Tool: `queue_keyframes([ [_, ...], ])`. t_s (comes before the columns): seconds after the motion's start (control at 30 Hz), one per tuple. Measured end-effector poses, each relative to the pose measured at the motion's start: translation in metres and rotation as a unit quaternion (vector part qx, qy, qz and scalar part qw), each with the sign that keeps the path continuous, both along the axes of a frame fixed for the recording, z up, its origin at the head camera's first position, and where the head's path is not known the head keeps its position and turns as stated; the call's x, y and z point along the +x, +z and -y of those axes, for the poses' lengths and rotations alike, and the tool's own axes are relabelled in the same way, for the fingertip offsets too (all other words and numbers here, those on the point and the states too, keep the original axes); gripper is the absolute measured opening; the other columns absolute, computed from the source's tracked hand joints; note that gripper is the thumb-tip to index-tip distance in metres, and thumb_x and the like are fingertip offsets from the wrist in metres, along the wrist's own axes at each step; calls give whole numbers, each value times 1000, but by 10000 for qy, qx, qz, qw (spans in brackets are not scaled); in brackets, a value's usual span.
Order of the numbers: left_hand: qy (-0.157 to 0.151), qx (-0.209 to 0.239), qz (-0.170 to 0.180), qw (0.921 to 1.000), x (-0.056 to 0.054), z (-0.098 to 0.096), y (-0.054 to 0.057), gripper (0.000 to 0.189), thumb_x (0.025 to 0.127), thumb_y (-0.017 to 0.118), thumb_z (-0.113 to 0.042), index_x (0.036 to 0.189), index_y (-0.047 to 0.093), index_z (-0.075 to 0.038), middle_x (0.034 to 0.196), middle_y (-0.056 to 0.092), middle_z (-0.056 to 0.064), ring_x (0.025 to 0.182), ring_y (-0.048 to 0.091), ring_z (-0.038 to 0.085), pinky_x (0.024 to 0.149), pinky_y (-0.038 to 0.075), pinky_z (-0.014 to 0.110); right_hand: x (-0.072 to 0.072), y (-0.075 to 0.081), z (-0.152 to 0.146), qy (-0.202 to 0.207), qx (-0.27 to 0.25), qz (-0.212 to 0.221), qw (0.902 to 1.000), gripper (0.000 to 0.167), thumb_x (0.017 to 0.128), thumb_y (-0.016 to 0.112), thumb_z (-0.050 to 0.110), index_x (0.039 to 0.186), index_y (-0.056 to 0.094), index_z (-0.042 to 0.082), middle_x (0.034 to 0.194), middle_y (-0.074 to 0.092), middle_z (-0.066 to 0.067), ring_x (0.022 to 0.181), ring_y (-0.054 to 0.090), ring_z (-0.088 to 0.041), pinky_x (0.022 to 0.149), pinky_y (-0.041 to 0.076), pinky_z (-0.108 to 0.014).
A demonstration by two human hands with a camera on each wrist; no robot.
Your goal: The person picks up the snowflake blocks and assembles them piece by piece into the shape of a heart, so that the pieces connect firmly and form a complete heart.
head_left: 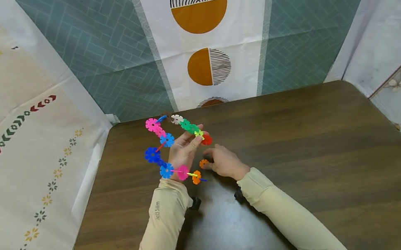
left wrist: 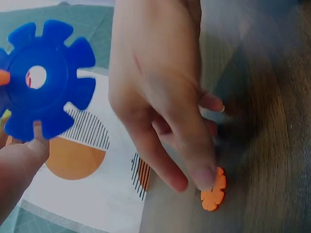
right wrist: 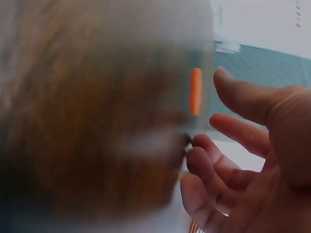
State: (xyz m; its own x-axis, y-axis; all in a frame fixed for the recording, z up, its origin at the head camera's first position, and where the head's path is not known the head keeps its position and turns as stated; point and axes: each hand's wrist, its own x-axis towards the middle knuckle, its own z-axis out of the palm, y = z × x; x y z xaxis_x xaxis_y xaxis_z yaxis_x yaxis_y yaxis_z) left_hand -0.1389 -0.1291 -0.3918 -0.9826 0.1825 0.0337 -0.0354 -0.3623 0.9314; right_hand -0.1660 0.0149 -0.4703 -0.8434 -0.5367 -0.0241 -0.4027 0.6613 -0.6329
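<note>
My left hand pinches a looping chain of slotted, flower-shaped plastic discs near its yellow disc, beside a red disc. The chain's pink, blue, green, white and orange discs hang in the air around that hand. Close up in the left wrist view are a large blue disc and part of a thumb. A loose orange disc lies on the table. Over it is my right hand, fingers loosely bent and parted; the right wrist view has the orange disc just beyond the fingertips. Whether they touch it, I cannot tell.
The brown wooden table extends widely to the right. Its back edge meets a patterned cloth, and white cloths hang at both sides. Dark wrist-worn devices sit under both wrists, and the right wrist view is partly blurred.
</note>
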Motion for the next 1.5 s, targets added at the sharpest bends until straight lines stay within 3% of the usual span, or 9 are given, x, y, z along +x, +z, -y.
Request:
queue_keyframes([
  [0.17, -50, 103, 6, 9999, 0, -3, -1, 40, 100, 46, 3, 139, 43, 11, 103, 70, 3, 114, 59, 23, 112, 30, 40, 1, -3, 4, 42, 308, -587, 9978, 22, 85, 77, 24, 98, 71, 7, 92, 66, -6, 88, 54, -25, 77, 51, -40],
  [0.3, 26, 143, -11, 9999, -1, -2, -1, 38, 100, 46, 3, 138, 45, 10, 104, 70, 5, 109, 61, 21, 110, 31, 44, 1, -3, 2, -120, 264, -14, 9996, 23, 86, 76, 22, 100, 66, 7, 90, 59, -3, 82, 54, -21, 73, 50, -35],
  [0.47, 138, 91, 51, 9999, -2, -1, 0, 38, 100, 48, 1, 137, 46, 9, 103, 70, 5, 108, 61, 22, 108, 33, 48, 1, -3, -10, -431, -674, 869, 9930, 18, 89, 71, 11, 101, 59, 5, 81, 58, -3, 68, 54, -18, 62, 48, -29],
  [0.63, 305, 172, 101, 9993, -2, -2, 0, 37, 99, 50, 2, 135, 47, 12, 106, 70, 12, 108, 62, 26, 110, 33, 49, 5, 5, -31, -675, -1984, 1334, 9686, 21, 91, 69, 11, 109, 62, 4, 87, 64, -6, 72, 58, -26, 66, 51, -33],
  [0.8, 410, 87, 132, 9990, -2, -3, 1, 37, 99, 50, 2, 134, 48, 12, 106, 70, 13, 118, 55, 38, 109, 37, 44, 12, 21, -49, -802, -3281, 1953, 9208, 21, 95, 64, 13, 112, 62, 3, 97, 68, -16, 90, 60, -46, 79, 53, -51],
  [0.9, 385, 15, 76, 9992, -3, -3, 1, 37, 99, 49, 2, 134, 47, 13, 102, 71, 9, 119, 54, 40, 108, 38, 42, 16, 29, -55, -787, -3797, 2102, 8975, 23, 96, 63, 14, 114, 60, 1, 100, 68, -17, 90, 63, -41, 79, 53, -47],
  [1.07, 267, 24, -41, 9996, -3, -4, 1, 36, 100, 48, 2, 134, 47, 14, 101, 70, 7, 119, 50, 45, 109, 35, 49, 20, 34, -59, -618, -4256, 2204, 8755, 27, 95, 63, 13, 118, 58, -1, 98, 67, -13, 81, 65, -22, 74, 54, -35],
  [1.27, 174, -20, -144, 9997, -3, -5, 1, 35, 99, 49, 1, 133, 49, 12, 102, 70, 7, 118, 52, 44, 109, 33, 53, 20, 35, -57, -559, -4547, 2396, 8560, 30, 95, 64, 13, 120, 57, -1, 100, 68, -18, 82, 66, -22, 76, 54, -32],
  [1.5, 88, -104, -321, 9994, -2, -5, -1, 35, 99, 48, 4, 133, 48, 13, 107, 69, 13, 107, 63, 25, 97, 49, 39, 22, 38, -55, -566, -4778, 2638, 8360, 34, 94, 64, 10, 123, 56, -4, 99, 69, -18, 82, 65, -21, 80, 54, -33],
])
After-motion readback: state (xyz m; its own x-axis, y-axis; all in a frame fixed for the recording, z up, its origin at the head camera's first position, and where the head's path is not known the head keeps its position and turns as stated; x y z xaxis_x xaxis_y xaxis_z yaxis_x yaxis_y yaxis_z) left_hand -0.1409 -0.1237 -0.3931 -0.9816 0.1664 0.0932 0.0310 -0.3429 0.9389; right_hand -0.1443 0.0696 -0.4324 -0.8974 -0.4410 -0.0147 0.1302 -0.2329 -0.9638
